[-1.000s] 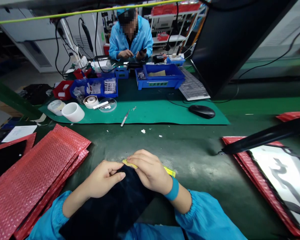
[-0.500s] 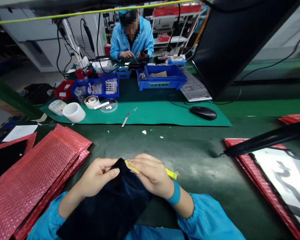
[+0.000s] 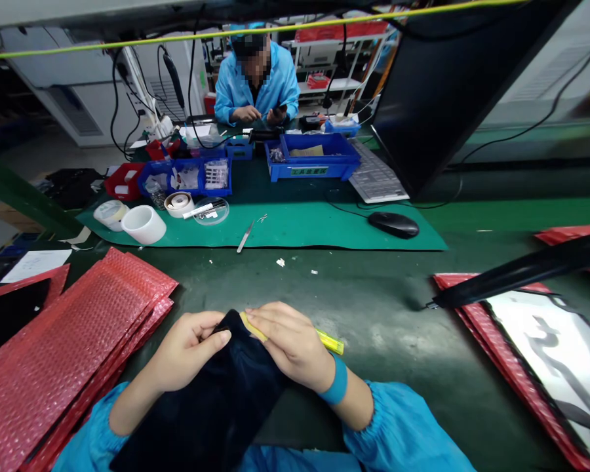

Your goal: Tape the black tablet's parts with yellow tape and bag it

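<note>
A flat black panel (image 3: pixel 216 406) lies tilted in front of me, its far corner raised between my hands. My left hand (image 3: pixel 187 347) grips that corner from the left, thumb on its top face. My right hand (image 3: pixel 288 341) presses a thin yellow tool (image 3: pixel 332 342) against the same corner; the tool's tip sticks out to the right of my wrist. Both sleeves are blue, and a blue band is on my right wrist.
A stack of red bubble bags (image 3: pixel 63 347) lies at the left. Another panel on red bags (image 3: pixel 545 341) lies at the right under a black arm (image 3: pixel 516 272). Beyond are a green mat (image 3: pixel 299 226), tweezers (image 3: pixel 244 237), a mouse (image 3: pixel 393 224), a white cup (image 3: pixel 143 224), blue bins (image 3: pixel 314 157) and a seated person (image 3: pixel 256 82).
The panel's far corner has risen a little and shifted left between my hands. My right hand has slid the yellow tool slightly along that corner. The view has shifted a little.
</note>
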`<state>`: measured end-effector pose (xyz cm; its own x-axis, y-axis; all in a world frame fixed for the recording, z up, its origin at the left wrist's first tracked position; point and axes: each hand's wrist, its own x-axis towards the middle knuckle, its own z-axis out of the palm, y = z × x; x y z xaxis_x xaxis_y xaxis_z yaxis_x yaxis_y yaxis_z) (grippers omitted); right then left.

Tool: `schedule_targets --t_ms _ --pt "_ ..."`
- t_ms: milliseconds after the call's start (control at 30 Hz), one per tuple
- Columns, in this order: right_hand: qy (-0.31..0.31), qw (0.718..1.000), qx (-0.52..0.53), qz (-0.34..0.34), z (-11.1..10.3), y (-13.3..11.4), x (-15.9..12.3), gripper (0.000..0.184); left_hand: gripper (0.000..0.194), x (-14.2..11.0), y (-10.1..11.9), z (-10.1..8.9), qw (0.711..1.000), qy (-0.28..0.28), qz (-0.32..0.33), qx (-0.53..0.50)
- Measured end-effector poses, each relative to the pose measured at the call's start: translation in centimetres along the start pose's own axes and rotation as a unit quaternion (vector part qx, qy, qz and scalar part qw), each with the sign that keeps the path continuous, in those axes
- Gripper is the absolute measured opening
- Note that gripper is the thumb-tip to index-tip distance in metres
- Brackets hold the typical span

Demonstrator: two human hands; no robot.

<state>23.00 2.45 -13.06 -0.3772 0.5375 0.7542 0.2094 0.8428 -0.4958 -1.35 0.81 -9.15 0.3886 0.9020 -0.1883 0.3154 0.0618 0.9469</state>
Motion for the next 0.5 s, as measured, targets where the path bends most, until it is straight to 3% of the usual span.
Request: schedule_targets --t_ms 167,500 --pt "0.001 1.000 0.003 0.003 0.3 -0.1 -0.1 0.041 0.048 0.1 -0.2 0.1 1.000 -0.006 0.001 0.016" --pt "-0.005 0.999 0.038 0.007 0.7 -0.1 -0.2 0.037 0.042 0.7 0.0 1.3 0.996 -0.084 0.022 0.033"
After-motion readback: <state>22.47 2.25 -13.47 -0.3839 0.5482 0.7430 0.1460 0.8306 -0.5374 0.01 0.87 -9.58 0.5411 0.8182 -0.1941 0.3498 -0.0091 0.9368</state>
